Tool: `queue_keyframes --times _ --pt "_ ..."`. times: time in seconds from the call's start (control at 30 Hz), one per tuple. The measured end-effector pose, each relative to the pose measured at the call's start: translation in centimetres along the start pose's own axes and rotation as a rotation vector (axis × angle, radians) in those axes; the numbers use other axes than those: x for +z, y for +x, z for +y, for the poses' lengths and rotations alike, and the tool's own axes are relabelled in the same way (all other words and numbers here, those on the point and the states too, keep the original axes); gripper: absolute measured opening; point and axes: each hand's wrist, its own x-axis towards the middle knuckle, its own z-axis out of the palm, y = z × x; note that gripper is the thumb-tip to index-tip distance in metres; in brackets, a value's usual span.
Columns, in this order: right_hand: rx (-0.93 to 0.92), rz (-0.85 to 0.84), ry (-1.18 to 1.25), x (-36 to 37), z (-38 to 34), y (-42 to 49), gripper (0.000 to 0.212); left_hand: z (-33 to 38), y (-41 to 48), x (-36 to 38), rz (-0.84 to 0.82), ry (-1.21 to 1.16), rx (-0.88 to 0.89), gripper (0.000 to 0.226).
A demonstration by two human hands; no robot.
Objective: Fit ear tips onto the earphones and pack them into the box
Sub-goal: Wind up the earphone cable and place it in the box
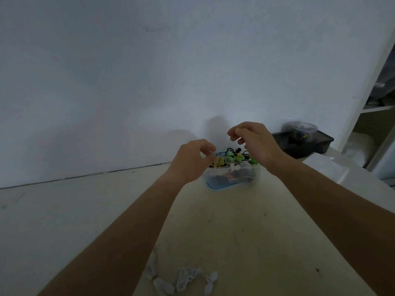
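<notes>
A clear plastic box (232, 178) with a blue base stands on the table near the wall, piled with tangled earphones (235, 157) in green, yellow, black and white. My left hand (191, 162) is at the box's left rim, thumb and forefinger curled close together; whether they pinch anything is unclear. My right hand (255, 141) hovers over the box's right side with fingers loosely curled and nothing visible in them. A white earphone set (186, 278) lies in a loose bundle on the table near me.
A black tray (320, 144) holding a clear round container (302, 131) of small coloured pieces sits at the back right. A white shelf unit (376, 107) rises at the far right. The wall stands just behind the box.
</notes>
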Motion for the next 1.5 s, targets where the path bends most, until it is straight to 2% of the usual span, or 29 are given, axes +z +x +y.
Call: queue_keyframes --times 0.33,0.47,0.57,0.73,0.8,0.87,0.97,1.17,1.27,1.4,1.5 --pt "-0.09 -0.273 -0.039 4.3 -2.8 -7.3 0.021 -0.7 -8.9 -3.9 0.008 0.037 -0.049 0.011" --pt "-0.053 -0.584 -0.261 5.4 -3.0 -11.1 0.014 -0.8 -13.7 -4.9 -0.126 0.085 -0.094 0.01" --pt "-0.083 -0.81 -0.429 6.2 -3.3 -14.0 0.023 -0.9 -16.9 -5.1 -0.202 0.127 -0.126 0.019" --pt "-0.082 -0.891 -0.767 7.7 -3.0 -17.3 0.049 -1.0 -20.4 -5.9 -0.172 0.123 -0.173 0.024" --pt "-0.106 -0.838 -0.811 7.9 -2.7 -18.0 0.044 -1.1 -21.6 -6.6 -0.132 0.088 -0.198 0.025" --pt "-0.095 -0.786 -0.784 7.5 -2.7 -18.5 0.032 -1.3 -22.9 -7.4 -0.099 0.048 -0.236 0.029" --pt "-0.087 -0.687 -0.748 6.2 -2.9 -18.2 0.026 -1.6 -24.3 -8.5 -0.061 0.005 -0.271 0.03" --pt "0.051 -0.616 -0.225 5.6 -5.8 -17.9 0.023 -1.4 -25.3 -9.7 -0.001 -0.117 -0.341 0.021" --pt "0.101 -0.627 -0.029 7.2 -7.9 -18.4 0.027 -0.3 -25.8 -10.3 -0.061 -0.407 -0.404 0.017" --pt "0.157 -0.632 0.146 10.2 -9.5 -19.2 0.022 0.5 -26.7 -11.7 -0.142 -0.939 -0.51 0.031" --pt "0.213 -0.6 0.262 12.2 -10.1 -19.6 0.02 -0.2 -27.1 -12.9 -0.117 -1.054 -0.471 0.028"
